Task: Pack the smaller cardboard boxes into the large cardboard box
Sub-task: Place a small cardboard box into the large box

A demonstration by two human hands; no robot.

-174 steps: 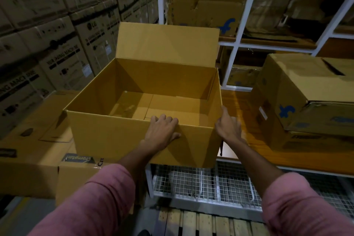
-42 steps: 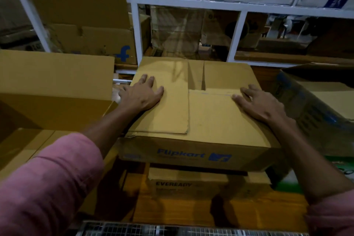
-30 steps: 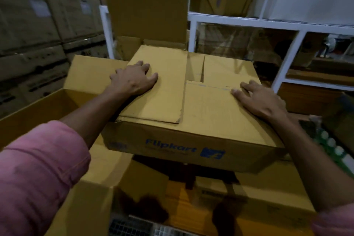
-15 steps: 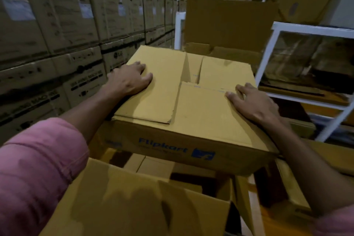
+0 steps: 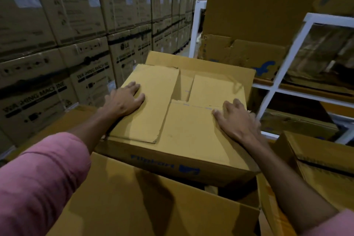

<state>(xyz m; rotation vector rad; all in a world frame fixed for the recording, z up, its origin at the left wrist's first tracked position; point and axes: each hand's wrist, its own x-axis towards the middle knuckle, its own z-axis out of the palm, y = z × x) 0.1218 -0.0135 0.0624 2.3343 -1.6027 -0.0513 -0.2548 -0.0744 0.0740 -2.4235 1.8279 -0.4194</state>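
A brown Flipkart box (image 5: 183, 136) with loosely folded top flaps hangs over the open mouth of the large cardboard box (image 5: 145, 201), partly sunk below its near rim. My left hand (image 5: 122, 99) grips the smaller box at its left top edge. My right hand (image 5: 235, 119) grips its right top edge. The large box's raised far flap (image 5: 216, 65) stands behind the held box. The inside of the large box is mostly hidden.
Stacked washing machine cartons (image 5: 57, 53) form a wall on the left. A white metal rack (image 5: 287, 59) with torn cardboard stands at the right rear. Another brown box (image 5: 316, 161) sits close on the right.
I carried the Flipkart box from the right shelf leftward over the large box, and it has dropped lower into the opening. Both hands kept their hold.
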